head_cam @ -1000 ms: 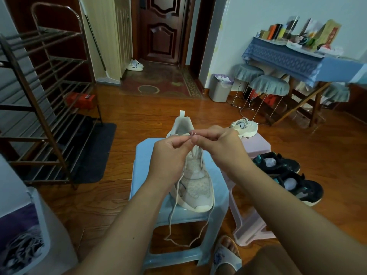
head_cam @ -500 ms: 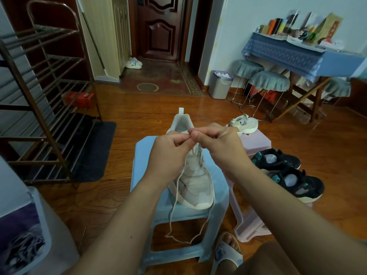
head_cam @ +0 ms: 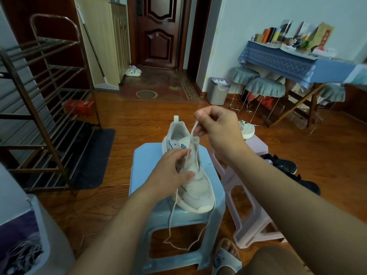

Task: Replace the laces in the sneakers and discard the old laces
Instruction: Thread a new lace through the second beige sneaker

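Cream sneaker [head_cam: 195, 181] sits on the blue plastic stool [head_cam: 147, 161], toe toward you, heel tab pointing away. Its lace [head_cam: 193, 133] runs up out of the top eyelets; the two loose ends hang off the stool's front edge and loop together below the seat.

Your right hand [head_cam: 220, 128] is raised above the sneaker's collar, fingers curled, its grip pinching the lace and drawing it up in a taut line. Your left hand [head_cam: 170, 173] is low on the sneaker's left side, thumb across the vamp, fingers curled at the eyelet row where a strand passes between them: grip clenched around the lace there, as far as the view shows.

Just right of the blue stool, touching or nearly so, stands a pink stool [head_cam: 256, 147] with the second cream sneaker [head_cam: 246, 129] at its far edge, partly hidden behind your right hand. Black sneakers [head_cam: 286, 165] lie on the wooden floor beyond your right forearm. Your sandalled foot [head_cam: 226, 257] shows at the stool's near right leg.

Lower left: a white bin [head_cam: 40, 227] holding a tangle of pale laces [head_cam: 25, 253]. Left: metal shoe rack [head_cam: 45, 108]. Far side: small grey trash bin [head_cam: 217, 94] by the wall, and a desk [head_cam: 282, 62] under a blue cloth.
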Tool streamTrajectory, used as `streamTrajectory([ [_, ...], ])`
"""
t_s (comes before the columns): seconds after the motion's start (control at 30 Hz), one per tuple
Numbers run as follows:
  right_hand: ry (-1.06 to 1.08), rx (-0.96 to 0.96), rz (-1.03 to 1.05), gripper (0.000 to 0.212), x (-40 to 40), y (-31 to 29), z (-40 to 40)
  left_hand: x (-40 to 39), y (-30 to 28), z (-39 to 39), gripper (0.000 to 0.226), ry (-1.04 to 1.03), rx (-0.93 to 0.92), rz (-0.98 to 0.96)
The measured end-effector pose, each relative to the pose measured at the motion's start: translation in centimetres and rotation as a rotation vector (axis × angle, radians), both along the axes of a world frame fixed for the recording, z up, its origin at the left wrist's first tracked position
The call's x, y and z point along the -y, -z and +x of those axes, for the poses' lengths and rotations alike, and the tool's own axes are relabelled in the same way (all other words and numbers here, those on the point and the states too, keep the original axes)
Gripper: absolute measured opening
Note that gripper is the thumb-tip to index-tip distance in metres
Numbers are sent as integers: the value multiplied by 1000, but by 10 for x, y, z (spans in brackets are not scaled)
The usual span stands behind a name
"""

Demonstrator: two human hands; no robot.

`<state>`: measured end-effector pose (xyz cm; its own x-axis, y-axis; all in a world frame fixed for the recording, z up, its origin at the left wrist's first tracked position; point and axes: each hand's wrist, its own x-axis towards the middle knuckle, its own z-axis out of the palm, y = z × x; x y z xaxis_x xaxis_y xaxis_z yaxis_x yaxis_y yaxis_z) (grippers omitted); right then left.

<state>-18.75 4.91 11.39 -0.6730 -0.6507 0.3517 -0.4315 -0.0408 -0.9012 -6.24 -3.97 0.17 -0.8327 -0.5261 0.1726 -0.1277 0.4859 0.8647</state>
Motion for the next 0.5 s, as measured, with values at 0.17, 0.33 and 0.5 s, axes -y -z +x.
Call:
streamTrajectory([
  [0.17,-31,-93,-78,15,3,-29,3,3,15,2,71,-9,67,-62],
  [0.33,6,-107,-115,14,5,-72,-11,-2,20,6,74,-42,62,35],
  [0.5,-48,-41,-120,16,8,-92,-6,-10,-1,6,58,-61,169,-4],
])
